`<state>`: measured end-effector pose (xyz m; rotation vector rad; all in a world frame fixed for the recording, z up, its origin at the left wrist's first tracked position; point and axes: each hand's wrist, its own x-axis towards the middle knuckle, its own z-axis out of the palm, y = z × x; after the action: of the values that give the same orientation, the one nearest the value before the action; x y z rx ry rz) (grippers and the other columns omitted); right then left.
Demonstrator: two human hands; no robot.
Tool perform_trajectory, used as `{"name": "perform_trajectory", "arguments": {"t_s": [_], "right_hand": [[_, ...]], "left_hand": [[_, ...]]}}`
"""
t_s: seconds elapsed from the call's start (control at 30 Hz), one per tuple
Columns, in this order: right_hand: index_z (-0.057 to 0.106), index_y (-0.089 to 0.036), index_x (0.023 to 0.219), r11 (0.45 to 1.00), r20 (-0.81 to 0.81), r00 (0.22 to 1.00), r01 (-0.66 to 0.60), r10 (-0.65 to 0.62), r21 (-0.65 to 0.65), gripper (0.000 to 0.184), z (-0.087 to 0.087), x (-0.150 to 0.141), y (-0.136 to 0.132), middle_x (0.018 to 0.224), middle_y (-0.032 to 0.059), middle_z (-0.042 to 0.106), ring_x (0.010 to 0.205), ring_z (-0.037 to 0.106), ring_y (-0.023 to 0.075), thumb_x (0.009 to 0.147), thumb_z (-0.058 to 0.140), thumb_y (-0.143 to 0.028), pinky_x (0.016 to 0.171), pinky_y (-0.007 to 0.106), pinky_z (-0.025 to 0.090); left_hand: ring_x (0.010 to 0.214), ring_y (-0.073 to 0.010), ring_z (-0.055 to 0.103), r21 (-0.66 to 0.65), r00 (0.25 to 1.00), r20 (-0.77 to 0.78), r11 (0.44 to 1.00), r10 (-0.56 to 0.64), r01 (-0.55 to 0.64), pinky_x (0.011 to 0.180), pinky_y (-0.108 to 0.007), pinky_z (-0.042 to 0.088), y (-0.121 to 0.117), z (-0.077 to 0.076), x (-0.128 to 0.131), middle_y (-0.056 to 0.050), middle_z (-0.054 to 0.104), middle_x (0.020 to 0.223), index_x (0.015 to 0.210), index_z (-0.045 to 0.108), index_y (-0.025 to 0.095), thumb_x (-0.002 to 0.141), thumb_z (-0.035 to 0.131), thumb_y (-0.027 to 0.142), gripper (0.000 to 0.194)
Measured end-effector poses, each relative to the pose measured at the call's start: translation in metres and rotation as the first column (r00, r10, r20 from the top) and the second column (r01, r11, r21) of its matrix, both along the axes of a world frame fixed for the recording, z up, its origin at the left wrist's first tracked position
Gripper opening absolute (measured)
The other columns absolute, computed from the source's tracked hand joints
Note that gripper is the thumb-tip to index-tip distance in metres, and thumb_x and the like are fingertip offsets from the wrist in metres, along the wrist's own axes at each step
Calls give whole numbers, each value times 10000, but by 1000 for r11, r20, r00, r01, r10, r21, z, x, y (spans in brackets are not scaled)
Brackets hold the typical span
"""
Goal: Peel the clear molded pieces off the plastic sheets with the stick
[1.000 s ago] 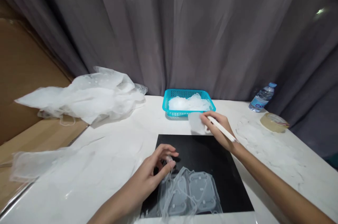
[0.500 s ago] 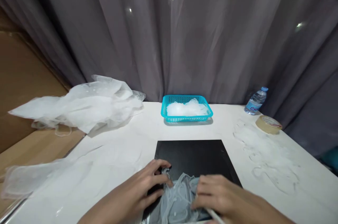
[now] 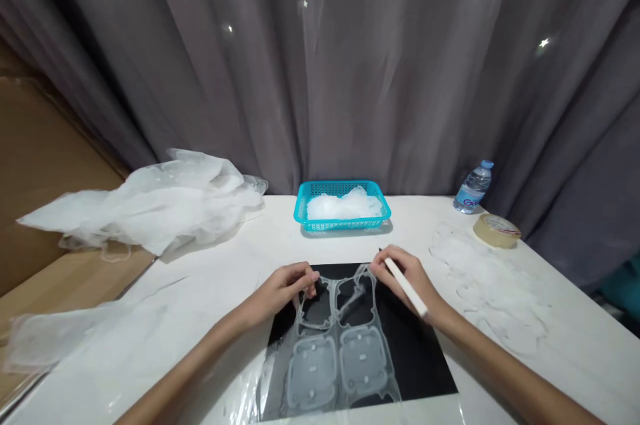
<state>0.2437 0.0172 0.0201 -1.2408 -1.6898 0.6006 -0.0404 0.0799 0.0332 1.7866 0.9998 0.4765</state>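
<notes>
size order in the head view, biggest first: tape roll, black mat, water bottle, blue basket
1. Black mat, even partly covered
2. Blue basket
3. Water bottle and tape roll: too alike to rank

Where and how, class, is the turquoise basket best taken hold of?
Probably by the rim at its two short ends, left hand coming from the left, right hand from the right. The basket is shallow and wide, its rim flares outward, and both ends stand free, while the curtain hangs close behind. Gripping there should leave the white heap inside untouched.
</notes>
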Motion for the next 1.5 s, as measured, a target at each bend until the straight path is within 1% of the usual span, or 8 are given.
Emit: {"name": "perform_trajectory", "arguments": {"t_s": [0.2, 0.33, 0.53, 0.6, 0.8, 1.0, 1.17, 1.5], "right_hand": [[583, -212, 728, 985, 67, 986, 150, -156, 86, 236, -33, -2, 52, 722, 4, 578, 662, 584, 183, 932, 594, -331, 689, 303, 474], [573, -217, 720, 967, 93, 968, 223, -234, 120, 249, -51, -3, 69, 718, 19, 578, 674, 593, 204, 938, 557, -338, 724, 336, 487], [653, -202, 865, 975, 145, 966, 204, -216, 92, 305, -48, 12, 55, 865, 86, 666, 815, 652, 254, 1032, 502, -409, 818, 387, 519], [683, -214, 901, 990, 174, 976, 124, -133, 62, 344, -38, 18, 35, 921, 88, 702, 898, 677, 255, 1076, 451, -398, 869, 382, 523], [618, -270, 1301, 951, 126, 974, -148, 188, -272, 259, 2, 26, -26, 1102, 25, 768, 1024, 724, 203, 1091, 517, -381, 916, 312, 535], [642, -211, 860, 879, 191, 876, -381, 442, -289, 282, 10, 24, -56, 821, -13, 664, 768, 646, 144, 1039, 649, -429, 739, 252, 477], [651, -224, 975, 877, 146, 887, -388, 439, -284, 166, -1, 28, -58, 1040, 24, 647, 945, 644, 161, 1058, 634, -368, 832, 272, 486], [726, -219, 1008, 840, 15, 869, -475, 495, -262, 73, -15, 24, -45, 1025, 17, 739, 975, 693, 166, 1005, 717, -290, 917, 289, 524]], "left_hand": [[385, -114, 399, 119, 985, -51, 981, 164, -157, 349, -215, 289, 31, -25, 21, 79, 454, 541, 747, 482, 227, 924, 536, 740, 545], [366, -116, 417, 202, 964, -51, 948, 261, -246, 375, -226, 352, 51, -38, 24, 96, 452, 547, 841, 504, 224, 912, 553, 694, 477], [1044, -264, 646, 406, 945, 29, 860, 327, -310, 910, -413, 564, 36, -27, 19, -73, 596, 1105, 1070, 554, 223, 978, 553, 529, 320], [1129, -263, 603, 453, 963, 24, 855, 270, -251, 1042, -440, 500, 11, -20, 20, -70, 588, 1142, 1074, 581, 235, 1024, 533, 454, 231], [1190, -305, 591, 508, 950, -281, 819, -134, 266, 1051, -475, 498, -61, -15, 44, -81, 595, 1264, 1175, 594, 239, 971, 698, 378, 268], [1300, -333, 553, 431, 949, -278, 864, -146, 259, 1070, -502, 511, -68, -24, 53, -100, 565, 1362, 1284, 528, 246, 927, 760, 412, 456], [1414, -313, 496, 378, 960, -227, 894, -162, 240, 1144, -498, 476, -63, -29, 46, -90, 521, 1481, 1290, 538, 271, 970, 694, 318, 358], [1506, -299, 422, 379, 925, -281, 856, -256, 352, 1205, -528, 411, -58, -28, 45, -41, 473, 1619, 1407, 582, 356, 1072, 563, 314, 337]]}}
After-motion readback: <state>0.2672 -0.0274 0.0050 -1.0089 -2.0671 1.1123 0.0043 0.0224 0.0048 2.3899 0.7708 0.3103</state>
